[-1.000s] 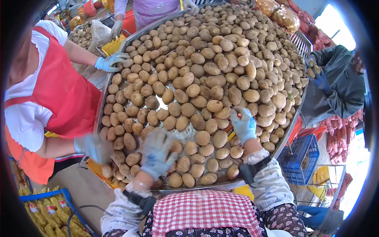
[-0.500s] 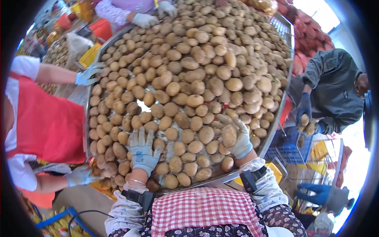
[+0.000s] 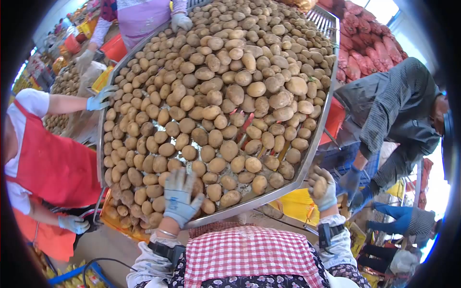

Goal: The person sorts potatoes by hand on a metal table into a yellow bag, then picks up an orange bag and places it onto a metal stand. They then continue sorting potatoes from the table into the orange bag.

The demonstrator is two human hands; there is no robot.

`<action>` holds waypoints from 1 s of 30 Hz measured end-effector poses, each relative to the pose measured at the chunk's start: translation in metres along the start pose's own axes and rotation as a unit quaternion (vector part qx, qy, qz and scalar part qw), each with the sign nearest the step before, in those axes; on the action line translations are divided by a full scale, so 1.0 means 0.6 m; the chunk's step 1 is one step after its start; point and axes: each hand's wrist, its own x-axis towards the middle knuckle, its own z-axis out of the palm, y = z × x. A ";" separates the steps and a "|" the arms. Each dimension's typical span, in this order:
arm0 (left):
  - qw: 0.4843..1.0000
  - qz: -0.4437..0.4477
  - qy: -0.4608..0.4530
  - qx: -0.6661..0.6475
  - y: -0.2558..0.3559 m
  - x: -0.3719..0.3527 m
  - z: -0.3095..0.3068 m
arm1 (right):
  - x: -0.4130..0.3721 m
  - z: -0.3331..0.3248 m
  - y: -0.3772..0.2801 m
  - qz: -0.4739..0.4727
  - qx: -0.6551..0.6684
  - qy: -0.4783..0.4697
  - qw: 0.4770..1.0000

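Many potatoes (image 3: 229,150) cover a metal-rimmed sorting table (image 3: 249,204). My left hand (image 3: 181,196), in a pale glove, lies over the potatoes near the front rim, fingers spread, touching some of them. Beyond the table's right front edge, my right hand (image 3: 322,189) is raised with its gloved fingers curled round a potato (image 3: 319,187). Below it is a yellow mesh sack (image 3: 298,205).
A co-worker in a red apron (image 3: 62,165) stands at the left, another in purple (image 3: 144,21) at the far side. A bending person in dark clothes (image 3: 403,110) is at the right, near a blue crate (image 3: 336,161). Red sacks (image 3: 367,48) are piled behind.
My right hand has moved right, off the table and past its rim, with a potato in it. The view has shifted. The left co-worker's lower hand is away from the potatoes.
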 end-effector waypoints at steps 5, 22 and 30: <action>0.997 -0.079 -0.011 0.004 0.001 -0.021 0.041 | -0.011 -0.255 -0.044 -0.018 -0.083 0.138 0.987; 0.986 -0.098 0.133 -0.016 0.106 -0.096 0.050 | 0.080 0.208 0.118 -0.437 -0.774 -0.178 0.423; 0.975 -0.147 0.166 -0.031 0.091 -0.164 0.045 | 0.215 0.301 0.261 -0.316 -0.835 -0.234 0.385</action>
